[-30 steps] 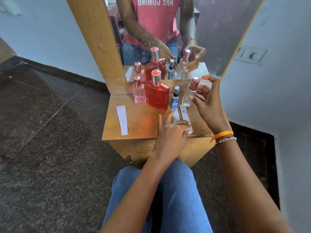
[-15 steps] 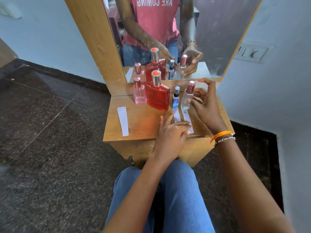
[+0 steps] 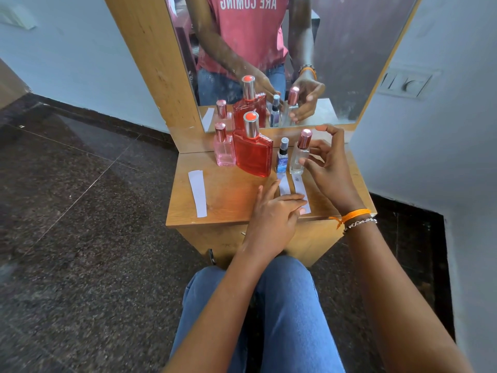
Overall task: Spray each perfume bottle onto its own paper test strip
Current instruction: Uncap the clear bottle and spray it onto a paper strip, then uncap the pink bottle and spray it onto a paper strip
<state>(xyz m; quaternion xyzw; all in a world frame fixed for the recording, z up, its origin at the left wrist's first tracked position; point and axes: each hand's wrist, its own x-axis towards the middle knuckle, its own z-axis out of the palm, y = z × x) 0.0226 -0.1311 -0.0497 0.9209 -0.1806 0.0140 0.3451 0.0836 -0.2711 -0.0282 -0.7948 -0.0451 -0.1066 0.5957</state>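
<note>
Clear bottle [image 3: 299, 157] stands just beside the right hand [image 3: 329, 168], grip wide; left hand [image 3: 271, 211] presses strips [image 3: 285, 185] flat.

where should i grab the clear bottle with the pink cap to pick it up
Grip the clear bottle round its glass body below the pink cap, coming from its right side, where the right hand already is. It stands upright, and the small blue bottle stands close on its left, so that side is crowded.
</note>
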